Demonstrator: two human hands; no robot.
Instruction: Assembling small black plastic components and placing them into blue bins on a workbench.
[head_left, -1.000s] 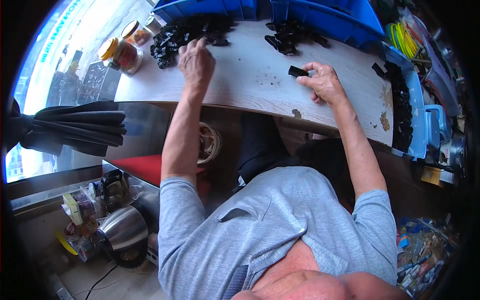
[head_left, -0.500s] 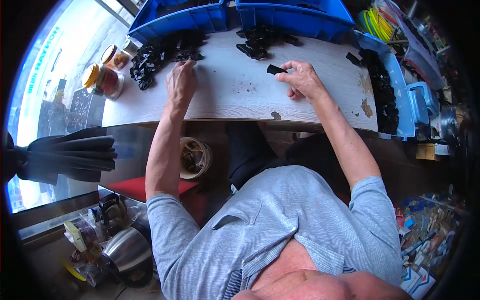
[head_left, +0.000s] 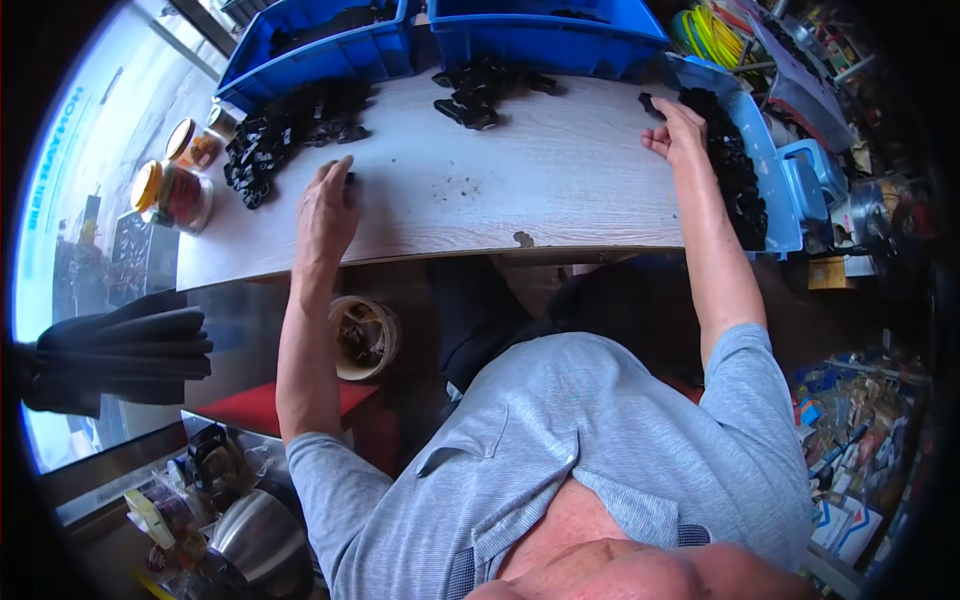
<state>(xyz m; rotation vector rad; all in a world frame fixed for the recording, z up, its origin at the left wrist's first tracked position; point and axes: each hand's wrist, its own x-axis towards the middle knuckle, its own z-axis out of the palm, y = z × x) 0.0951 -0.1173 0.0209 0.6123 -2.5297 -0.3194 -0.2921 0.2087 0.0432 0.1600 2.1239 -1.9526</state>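
Note:
My left hand (head_left: 328, 212) is over the left part of the table, its fingers closed. A small black piece (head_left: 350, 179) shows at its fingertips, mostly hidden by the hand. At the table's right side my right hand (head_left: 682, 132) has its fingers apart, and no piece shows in it. Beside its fingertips is a small black piece (head_left: 647, 103). Just right of that hand, a light blue tray (head_left: 782, 190) holds a heap of black pieces (head_left: 738, 165). Loose black pieces form one pile (head_left: 262, 150) at the left and a smaller pile (head_left: 480, 95) at the back middle.
Two blue bins (head_left: 545, 42) with black pieces stand along the table's (head_left: 520, 185) far edge. Lidded jars (head_left: 172, 195) stand at its left end. Below is a bucket (head_left: 390, 345); a steel kettle (head_left: 262, 535) sits lower left. Clutter crowds the shelves at right.
My right hand has moved right to the light blue tray; the black piece it held no longer shows in it. My left hand has drawn back from the left pile with a black piece. The view has shifted.

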